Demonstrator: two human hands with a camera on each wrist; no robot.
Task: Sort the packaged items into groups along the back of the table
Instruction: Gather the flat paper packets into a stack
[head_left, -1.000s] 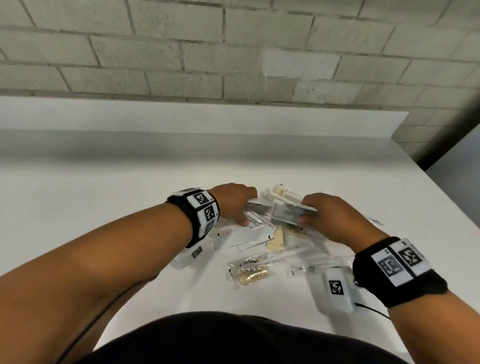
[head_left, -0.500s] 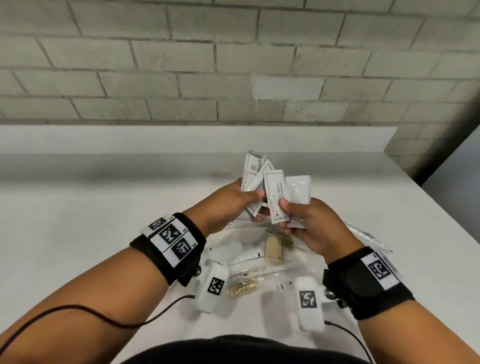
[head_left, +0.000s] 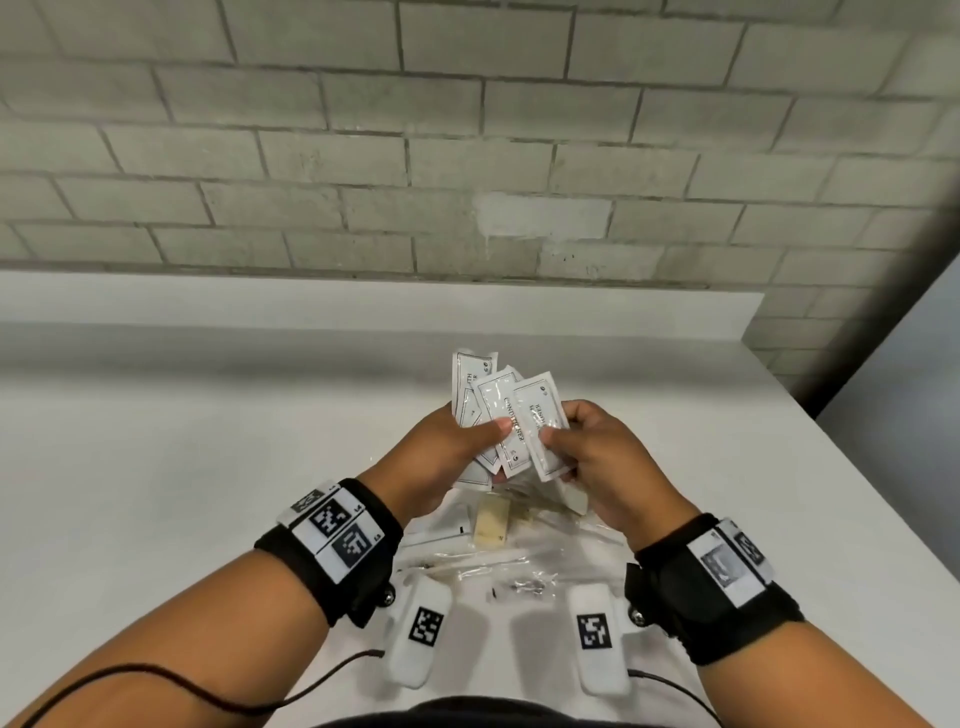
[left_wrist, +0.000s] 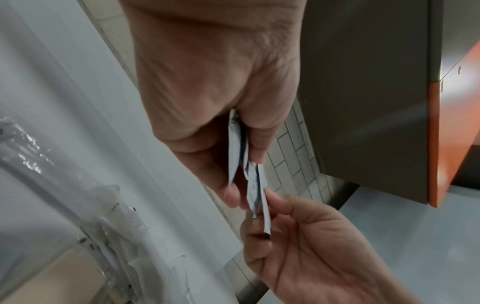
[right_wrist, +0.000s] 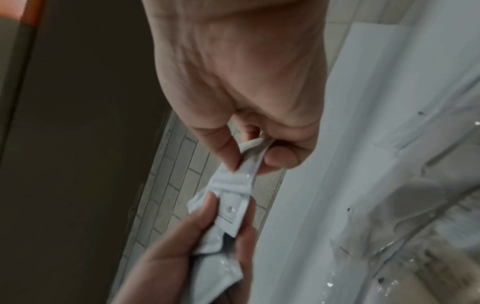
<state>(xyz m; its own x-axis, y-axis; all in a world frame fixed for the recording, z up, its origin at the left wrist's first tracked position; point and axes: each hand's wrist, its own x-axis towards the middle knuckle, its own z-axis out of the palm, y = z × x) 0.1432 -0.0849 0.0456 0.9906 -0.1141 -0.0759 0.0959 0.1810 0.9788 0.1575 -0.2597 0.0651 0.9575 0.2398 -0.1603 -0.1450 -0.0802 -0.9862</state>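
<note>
Left hand (head_left: 447, 447): my thumb clamps a fan of flat white printed sachets (head_left: 480, 400).
Right hand (head_left: 597, 457): pinching front sachet (head_left: 540, 426) — above the white worktop (head_left: 156, 441).

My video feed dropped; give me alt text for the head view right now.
Both hands hold a fan of white sachets above the white table: left hand grips the bunch, right hand pinches the front one. Clear-wrapped items lie below.
</note>
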